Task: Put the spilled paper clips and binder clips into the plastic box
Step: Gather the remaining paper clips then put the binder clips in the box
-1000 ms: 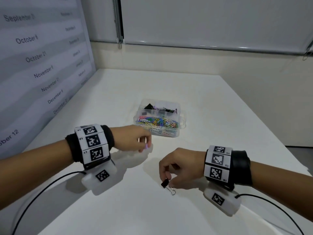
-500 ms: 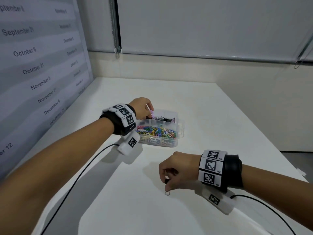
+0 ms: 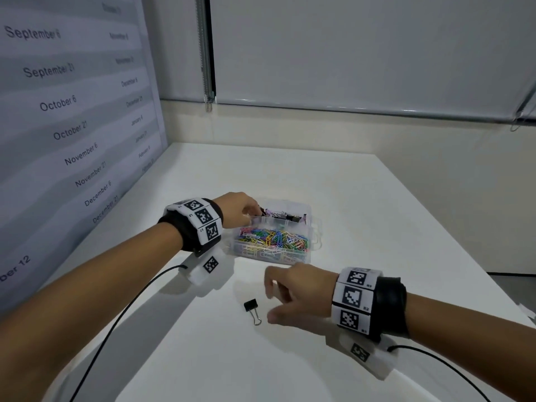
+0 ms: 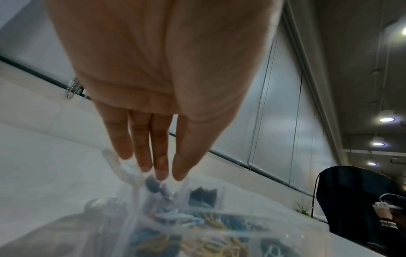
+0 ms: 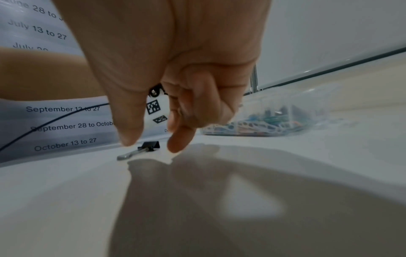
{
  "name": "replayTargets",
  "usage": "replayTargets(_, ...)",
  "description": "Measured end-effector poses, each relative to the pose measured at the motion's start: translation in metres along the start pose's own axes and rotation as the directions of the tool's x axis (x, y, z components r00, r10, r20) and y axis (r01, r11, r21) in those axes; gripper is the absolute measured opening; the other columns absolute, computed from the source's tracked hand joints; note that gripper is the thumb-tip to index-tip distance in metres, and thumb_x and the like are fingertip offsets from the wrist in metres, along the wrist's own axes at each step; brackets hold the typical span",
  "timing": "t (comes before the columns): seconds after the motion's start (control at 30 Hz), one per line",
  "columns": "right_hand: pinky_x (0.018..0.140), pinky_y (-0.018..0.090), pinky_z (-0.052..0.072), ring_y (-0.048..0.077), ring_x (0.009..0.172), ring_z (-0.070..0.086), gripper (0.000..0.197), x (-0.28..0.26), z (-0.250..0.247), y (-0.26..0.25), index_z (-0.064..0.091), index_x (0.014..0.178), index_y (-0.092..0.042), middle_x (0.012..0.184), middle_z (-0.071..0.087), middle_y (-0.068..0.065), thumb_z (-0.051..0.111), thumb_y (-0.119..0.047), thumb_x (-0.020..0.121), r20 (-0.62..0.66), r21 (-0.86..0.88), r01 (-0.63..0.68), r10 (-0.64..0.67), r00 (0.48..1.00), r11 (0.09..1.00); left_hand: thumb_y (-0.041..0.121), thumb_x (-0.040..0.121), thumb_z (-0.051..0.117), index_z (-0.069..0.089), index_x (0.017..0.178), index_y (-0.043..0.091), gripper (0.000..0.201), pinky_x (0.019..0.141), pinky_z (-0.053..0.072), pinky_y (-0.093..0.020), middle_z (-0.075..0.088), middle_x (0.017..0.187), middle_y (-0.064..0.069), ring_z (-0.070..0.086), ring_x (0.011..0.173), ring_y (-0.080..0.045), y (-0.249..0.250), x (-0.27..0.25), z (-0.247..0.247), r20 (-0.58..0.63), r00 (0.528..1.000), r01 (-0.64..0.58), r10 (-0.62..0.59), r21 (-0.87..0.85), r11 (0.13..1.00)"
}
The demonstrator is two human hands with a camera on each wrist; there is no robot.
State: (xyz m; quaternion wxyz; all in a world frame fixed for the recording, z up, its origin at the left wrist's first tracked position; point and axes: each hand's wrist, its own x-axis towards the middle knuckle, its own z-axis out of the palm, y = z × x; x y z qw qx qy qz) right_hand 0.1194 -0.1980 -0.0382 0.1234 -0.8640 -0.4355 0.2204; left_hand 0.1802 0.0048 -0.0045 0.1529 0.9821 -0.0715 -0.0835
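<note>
A clear plastic box [image 3: 311, 217] stands mid-table, coloured paper clips [image 3: 272, 237] in its near compartment and dark binder clips [image 3: 287, 217] in the far one. My left hand [image 3: 246, 211] hovers over the far-left corner; in the left wrist view its fingers [image 4: 142, 156] point straight down at the box [image 4: 114, 161] and hold nothing. A black binder clip [image 3: 251, 310] lies on the table nearer me. My right hand [image 3: 271, 300] sits just right of it, thumb and forefinger apart. In the right wrist view the binder clip [image 5: 149, 147] lies just beyond the thumb and forefinger [image 5: 178, 144], untouched.
The white table [image 3: 362, 204] runs back to a wall with blinds. A poster of dates [image 3: 72, 126] lines the left side. Black cables [image 3: 121, 314] trail from both wrist units. The table's right edge [image 3: 452, 242] drops off to the floor.
My left hand carried a small clip from the table to the box and straightened its fingers over it. My right hand let go of the black binder clip, which now lies on the table.
</note>
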Motion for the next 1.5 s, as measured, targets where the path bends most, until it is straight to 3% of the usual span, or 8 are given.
replayTargets(0.13,0.069,0.027,0.042,0.019,0.075,0.052,0.049,0.021,-0.001,-0.018,0.046,0.117,-0.024,0.089,0.068,0.008,0.066,-0.044,0.077,-0.004,-0.086,0.042,-0.042,0.999,0.995,0.011,0.088,0.056,0.058,0.125,0.014,0.037,0.086,0.037,-0.02,0.061,0.126,-0.007,0.056,0.114,-0.021,-0.001,-0.006,0.001,-0.016,0.999,-0.03,0.03,-0.004,1.0)
replayTargets(0.33,0.067,0.028,0.048,0.014,0.072,0.059,0.016,0.03,-0.002,-0.033,0.067,0.085,-0.012,0.083,0.07,0.004,0.071,-0.02,0.071,0.012,-0.045,0.083,-0.083,0.997,0.996,0.011,0.089,0.055,0.055,0.13,0.017,0.041,0.094,0.041,-0.027,0.056,0.132,-0.008,0.052,0.12,-0.022,-0.004,-0.014,0.003,-0.007,0.999,-0.046,0.046,0.021,0.999)
replayTargets(0.67,0.054,0.023,0.04,0.013,0.056,0.046,0.011,0.015,-0.018,-0.012,0.053,0.064,-0.016,0.056,0.047,-0.008,0.057,-0.014,0.074,-0.055,-0.212,-0.027,0.016,0.998,0.977,0.01,0.082,0.061,0.051,0.132,0.013,0.051,0.099,0.04,-0.033,0.05,0.127,-0.012,0.047,0.118,-0.026,-0.004,-0.026,0.019,0.008,0.993,-0.121,0.121,0.105,0.987)
replayTargets(0.87,0.062,0.023,0.044,0.014,0.068,0.053,0.011,0.031,-0.083,0.008,0.063,0.088,-0.013,0.082,0.062,0.001,0.053,-0.014,0.085,-0.401,0.038,-0.102,0.109,0.909,0.994,0.011,0.091,0.046,0.044,0.134,0.01,0.043,0.099,0.034,-0.033,0.041,0.131,-0.014,0.038,0.12,-0.03,0.002,-0.03,0.038,-0.033,0.989,-0.131,0.143,0.238,0.962)
replayTargets(1.13,0.076,0.026,0.049,0.023,0.103,0.059,0.037,0.066,-0.097,0.047,0.062,0.114,-0.019,0.123,0.061,0.007,0.04,-0.004,0.089,-0.354,0.094,-0.286,0.3,0.886,0.954,0.009,0.092,0.044,0.047,0.126,0.007,0.035,0.097,0.034,-0.035,0.041,0.131,-0.015,0.039,0.121,-0.032,0.008,-0.034,0.034,-0.018,0.991,-0.12,0.129,0.258,0.959)
replayTargets(1.27,0.053,0.012,0.042,0.013,0.081,0.055,0.051,0.056,-0.099,0.053,0.061,0.115,-0.021,0.125,0.059,0.005,0.034,0.008,0.082,-0.377,0.166,-0.257,0.302,0.875,0.952,0.009,0.092,0.044,0.047,0.128,0.008,0.036,0.097,0.034,-0.034,0.041,0.13,-0.015,0.039,0.12,-0.032,0.009,-0.036,0.033,-0.011,0.992,-0.119,0.126,0.241,0.963)
replayTargets(1.4,0.082,0.034,0.053,0.021,0.094,0.06,0.049,0.028,-0.101,0.056,0.063,0.11,-0.022,0.121,0.062,0.003,0.033,0.006,0.083,-0.439,0.145,-0.201,0.245,0.864,0.969,0.008,0.091,0.044,0.047,0.128,0.008,0.037,0.097,0.035,-0.032,0.038,0.134,-0.015,0.038,0.123,-0.032,0.009,-0.035,0.03,-0.029,0.991,-0.118,0.128,0.219,0.968)
replayTargets(1.5,0.079,0.024,0.049,0.012,0.088,0.057,0.045,-0.007,-0.088,0.059,0.064,0.11,-0.022,0.113,0.063,0.0,0.036,0.005,0.085,-0.445,0.154,-0.148,0.202,0.872,0.977,0.012,0.093,0.043,0.039,0.137,0.012,0.044,0.106,0.031,-0.031,0.028,0.144,-0.012,0.028,0.133,-0.03,0.006,-0.042,0.032,-0.129,0.98,-0.126,0.149,0.173,0.977)
